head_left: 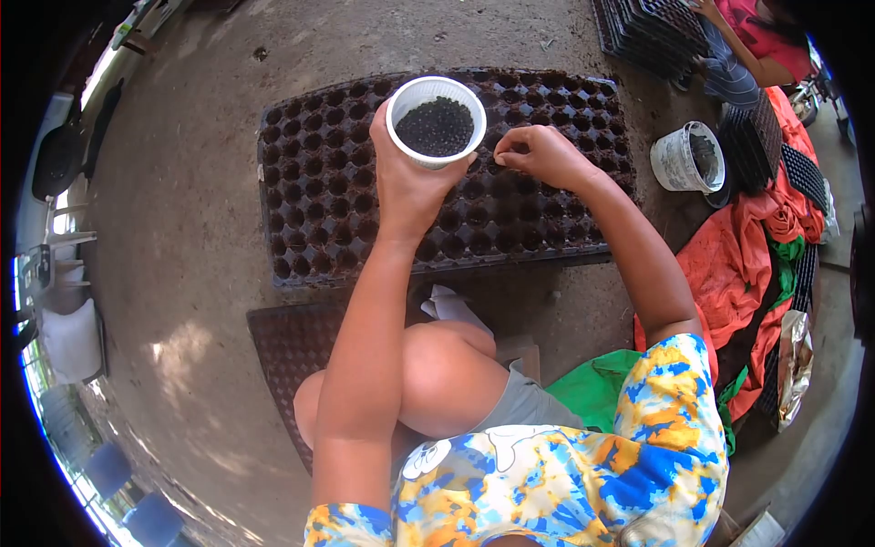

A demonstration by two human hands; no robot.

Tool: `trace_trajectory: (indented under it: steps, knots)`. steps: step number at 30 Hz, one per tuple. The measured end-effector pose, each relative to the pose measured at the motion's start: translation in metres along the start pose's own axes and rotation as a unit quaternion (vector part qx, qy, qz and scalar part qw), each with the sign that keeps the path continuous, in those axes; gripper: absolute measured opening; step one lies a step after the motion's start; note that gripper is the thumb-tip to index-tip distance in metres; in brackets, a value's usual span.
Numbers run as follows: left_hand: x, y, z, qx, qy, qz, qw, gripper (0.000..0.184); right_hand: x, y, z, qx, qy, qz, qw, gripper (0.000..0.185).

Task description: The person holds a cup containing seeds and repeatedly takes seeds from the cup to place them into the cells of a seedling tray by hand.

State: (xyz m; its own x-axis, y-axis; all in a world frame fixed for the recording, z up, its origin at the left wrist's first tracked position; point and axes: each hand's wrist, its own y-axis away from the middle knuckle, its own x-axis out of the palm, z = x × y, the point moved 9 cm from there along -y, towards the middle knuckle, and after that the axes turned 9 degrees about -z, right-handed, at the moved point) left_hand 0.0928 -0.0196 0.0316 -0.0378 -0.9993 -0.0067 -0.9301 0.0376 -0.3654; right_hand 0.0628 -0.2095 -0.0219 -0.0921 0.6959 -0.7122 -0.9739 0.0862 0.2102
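Over the far, middle part of a dark seedling tray [314, 187], a white cup [437, 88] of small black grains [435, 126] sits in the person's left hand [406, 182], which grasps it from the near side, with the thumb on the right of its wall. Just right of the cup, the right hand [545, 157] hovers low over the cells with its fingertips drawn together; whether they pinch a grain cannot be told. The tray lies on the concrete floor [191, 137], its rows of round cells showing dark soil or hollows. Nearer and to the left, a second tray [283, 351] lies partly behind the person's leg. Off to the right stands a smeared white bucket [674, 162], with orange sheeting [729, 260] nearer. At the far right, another person [770, 50] is beside stacked trays [643, 36].
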Motion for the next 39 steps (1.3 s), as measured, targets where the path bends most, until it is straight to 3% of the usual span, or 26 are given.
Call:
trace_trajectory:
  steps: [13, 16, 20, 23, 29, 32, 35, 36, 38, 39]
  knots:
    - [-0.001, -0.002, 0.000, 0.008, 0.000, -0.006, 1.000, 0.094, -0.001, 0.007, 0.005, 0.012, 0.014, 0.028, 0.999, 0.020]
    - [-0.001, -0.002, 0.000, 0.005, -0.004, -0.005, 1.000, 0.094, 0.007, 0.019, 0.017, -0.051, 0.058, 0.064, 0.995, 0.020]
    - [0.000, -0.002, -0.001, 0.011, -0.013, -0.002, 1.000, 0.093, 0.008, 0.022, 0.016, -0.097, 0.063, 0.034, 0.993, 0.020]
    - [0.000, -0.001, 0.001, 0.013, -0.003, -0.002, 1.000, 0.094, 0.008, 0.024, 0.015, -0.057, 0.071, 0.059, 0.994, 0.020]
    - [0.002, 0.000, 0.004, -0.005, -0.001, 0.004, 1.000, 0.094, -0.013, 0.025, 0.032, -0.144, 0.099, 0.002, 0.985, 0.019]
    - [0.008, 0.000, -0.002, 0.011, 0.013, 0.037, 0.999, 0.092, -0.065, 0.030, 0.096, -0.238, 0.073, -0.161, 0.955, 0.014]
    - [0.022, 0.006, -0.011, -0.004, -0.023, 0.078, 0.997, 0.090, -0.043, 0.028, 0.130, -0.350, 0.117, -0.128, 0.920, 0.011]
    - [0.027, 0.008, -0.012, -0.006, -0.032, 0.094, 0.995, 0.089, -0.022, 0.014, 0.118, -0.225, 0.182, -0.050, 0.956, 0.011]
    - [0.034, 0.011, -0.017, 0.022, -0.072, 0.110, 0.991, 0.089, -0.007, 0.015, 0.132, -0.313, 0.252, -0.083, 0.912, 0.011]
    - [0.036, 0.010, -0.017, 0.023, -0.076, 0.123, 0.989, 0.089, 0.008, 0.011, 0.131, -0.324, 0.301, -0.032, 0.897, 0.012]
